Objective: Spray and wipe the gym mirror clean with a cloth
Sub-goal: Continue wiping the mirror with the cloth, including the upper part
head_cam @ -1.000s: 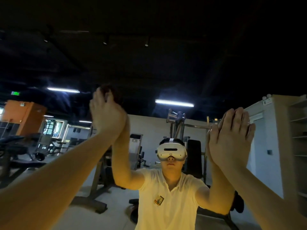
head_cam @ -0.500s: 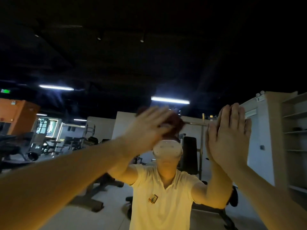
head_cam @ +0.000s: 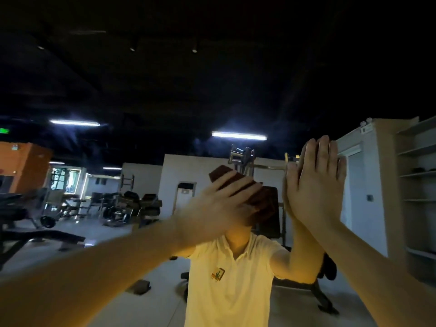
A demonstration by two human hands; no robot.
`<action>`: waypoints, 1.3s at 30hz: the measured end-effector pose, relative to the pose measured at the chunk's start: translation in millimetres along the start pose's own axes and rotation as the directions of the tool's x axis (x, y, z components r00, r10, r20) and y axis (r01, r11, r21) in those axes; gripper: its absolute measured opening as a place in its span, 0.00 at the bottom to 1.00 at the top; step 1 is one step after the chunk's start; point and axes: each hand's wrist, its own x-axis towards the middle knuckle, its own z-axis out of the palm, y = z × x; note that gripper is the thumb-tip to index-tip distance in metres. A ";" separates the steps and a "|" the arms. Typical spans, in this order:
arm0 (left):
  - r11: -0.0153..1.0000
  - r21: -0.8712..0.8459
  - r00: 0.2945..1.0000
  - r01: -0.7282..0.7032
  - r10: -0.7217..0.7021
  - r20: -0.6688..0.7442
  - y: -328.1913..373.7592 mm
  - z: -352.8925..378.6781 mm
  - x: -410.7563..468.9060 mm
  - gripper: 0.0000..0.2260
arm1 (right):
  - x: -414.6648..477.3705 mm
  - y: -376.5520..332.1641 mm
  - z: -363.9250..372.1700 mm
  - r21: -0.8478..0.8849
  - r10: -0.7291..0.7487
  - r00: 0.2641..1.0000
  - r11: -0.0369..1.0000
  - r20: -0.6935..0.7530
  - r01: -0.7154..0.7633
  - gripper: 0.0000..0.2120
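Note:
The gym mirror fills the whole view and reflects the dim gym and a person in a white polo shirt. My left hand lies flat with straight fingers on a dark brown cloth, pressing it against the glass at centre, over the reflected head. The cloth shows above and to the right of the fingers. My right hand rests open, palm flat on the mirror to the right of the cloth, fingers pointing up. No spray bottle is in view.
All else is reflection: weight benches and machines at the left, a white cabinet with open shelves at the right, ceiling strip lights, an orange block at far left.
My left hand has swept the cloth to the right and downward across the glass, from upper left to centre. My right hand has stayed flat on the mirror.

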 end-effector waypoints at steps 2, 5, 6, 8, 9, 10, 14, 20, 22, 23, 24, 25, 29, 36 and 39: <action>0.993 0.106 0.999 0.045 -0.046 0.003 -41.0 -8.3 24.3 0.28 | 0.6 -1.6 0.2 0.002 0.008 1.000 1.000 -0.002 -0.008 0.32; 0.872 0.125 0.881 0.473 -0.463 -0.101 -99.1 -20.8 86.0 0.29 | 0.6 -1.1 0.4 -0.016 0.011 1.000 1.000 -0.011 -0.011 0.33; 0.803 0.096 0.808 0.588 -0.581 -0.095 -109.3 -24.5 103.1 0.27 | 0.2 -1.2 1.2 -0.017 0.008 1.000 1.000 -0.011 -0.008 0.34; 0.704 0.017 0.701 0.710 -0.705 -0.103 -111.6 -24.3 125.4 0.26 | -0.2 -1.0 3.0 -0.005 0.001 1.000 1.000 -0.007 -0.001 0.35; 0.683 -0.030 0.676 0.730 -0.728 -0.114 -104.4 -24.4 133.0 0.25 | 0.7 -0.4 3.4 -0.001 0.002 1.000 1.000 -0.009 -0.002 0.35; 0.687 -0.058 0.680 0.724 -0.726 -0.107 -90.4 -23.2 133.5 0.25 | 0.6 -0.4 3.6 0.004 0.005 1.000 1.000 -0.010 -0.005 0.35; 0.857 -0.081 0.855 0.508 -0.514 -0.073 -2.6 -11.3 82.1 0.27 | -1.5 -3.2 -1.7 0.033 0.010 1.000 0.999 -0.006 -0.010 0.34; 0.995 0.081 0.998 0.050 -0.053 0.035 -2.6 -12.0 25.4 0.22 | 0.3 -1.9 -7.0 0.031 0.004 0.999 1.000 0.042 -0.006 0.35; 0.981 0.174 0.995 0.084 -0.091 0.031 -37.9 -20.5 52.7 0.25 | -0.6 -2.1 -5.3 0.014 -0.005 0.999 1.000 0.034 0.005 0.35; 0.963 0.196 0.981 0.185 -0.194 0.025 -57.8 -22.3 70.6 0.27 | -0.8 -1.9 -4.0 0.006 -0.005 1.000 1.000 0.028 0.004 0.35; 0.933 0.201 0.951 0.299 -0.308 0.013 -75.2 -25.3 87.6 0.27 | -1.1 -1.8 -2.7 0.000 -0.003 1.000 1.000 0.024 0.003 0.35; 0.893 0.178 0.908 0.413 -0.418 -0.009 -86.8 -27.4 101.5 0.27 | -1.3 -1.9 -1.5 -0.002 -0.002 1.000 1.000 0.022 0.002 0.35; 0.761 -0.012 0.759 0.648 -0.647 -0.072 -68.4 -19.6 121.0 0.25 | -1.4 -0.5 -1.8 0.028 -0.005 1.000 1.000 0.027 0.004 0.34; 0.920 -0.104 0.921 0.377 -0.384 -0.061 31.0 0.3 19.6 0.25 | -2.3 -2.3 -12.4 0.059 -0.001 0.995 0.998 0.100 -0.004 0.34; 0.992 -0.004 0.990 0.122 -0.122 0.065 24.0 -5.7 -38.0 0.30 | -16.5 -3.6 -16.1 0.041 -0.035 0.991 0.999 0.129 0.030 0.32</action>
